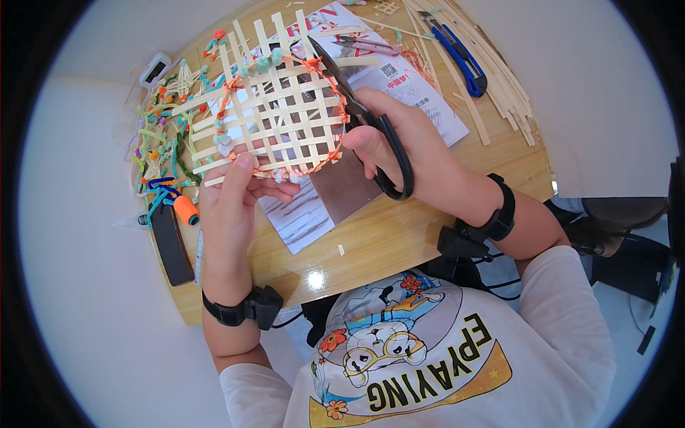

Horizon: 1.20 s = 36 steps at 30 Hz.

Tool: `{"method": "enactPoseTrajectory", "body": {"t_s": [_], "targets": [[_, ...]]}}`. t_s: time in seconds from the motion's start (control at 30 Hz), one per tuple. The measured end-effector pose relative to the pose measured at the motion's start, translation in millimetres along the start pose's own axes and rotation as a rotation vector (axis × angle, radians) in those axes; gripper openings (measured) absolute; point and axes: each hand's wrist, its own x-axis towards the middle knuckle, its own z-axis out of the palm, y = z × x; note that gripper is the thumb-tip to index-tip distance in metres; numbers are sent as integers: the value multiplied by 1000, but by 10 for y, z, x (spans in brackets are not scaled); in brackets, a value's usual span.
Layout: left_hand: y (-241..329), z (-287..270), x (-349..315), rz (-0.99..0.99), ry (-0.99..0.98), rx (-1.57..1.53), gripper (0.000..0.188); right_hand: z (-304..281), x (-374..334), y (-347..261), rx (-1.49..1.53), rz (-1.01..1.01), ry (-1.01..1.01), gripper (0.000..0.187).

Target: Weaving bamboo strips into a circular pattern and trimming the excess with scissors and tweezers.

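A woven lattice (285, 118) of pale flat strips is held up over the table. Orange and pale green fuzzy cord wraps a rounded outline on it, and loose strip ends stick out past the cord at the top and left. My left hand (232, 192) grips its lower left edge, thumb on top and fingers partly behind. In my right hand (410, 139) is a pair of black-handled scissors (342, 84), whose dark blades point up and left along the lattice's upper right edge, near the strip ends. Whether a strip lies between the blades, I cannot tell.
A blue utility knife (464, 64) lies at the far right beside loose flat strips (503, 93). Printed papers (428, 107) and a pink-handled tool (367, 46) lie beyond the lattice. Colourful fuzzy cords (160, 132), an orange spool (187, 210) and a black slab (173, 246) line the left edge.
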Motion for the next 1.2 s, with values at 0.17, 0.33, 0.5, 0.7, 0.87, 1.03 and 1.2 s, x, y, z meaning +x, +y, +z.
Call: {"method": "enactPoseTrajectory", "body": {"t_s": [0.17,0.33,0.5,0.7,0.87,1.03,1.2], "targets": [[20,-22,12,-11,-6,-9,36,-37,9,54,-19,-80,-81,61],[18,-13,14,-49,-26,91,38,-49,26,66,-21,-75,-76,68],[10,1,12,-42,-15,86,37,-55,44,71,-21,-103,-53,69],[20,-39,23,-16,-1,-10,36,-88,58,87,-40,-93,-24,65],[60,5,37,9,48,-16,37,-355,298,270,-439,-80,162,49],[4,-1,8,-26,0,108,39,-466,324,470,-963,-275,144,38],[-61,67,48,-21,-25,101,38,-422,335,293,-969,-239,194,35]]}}
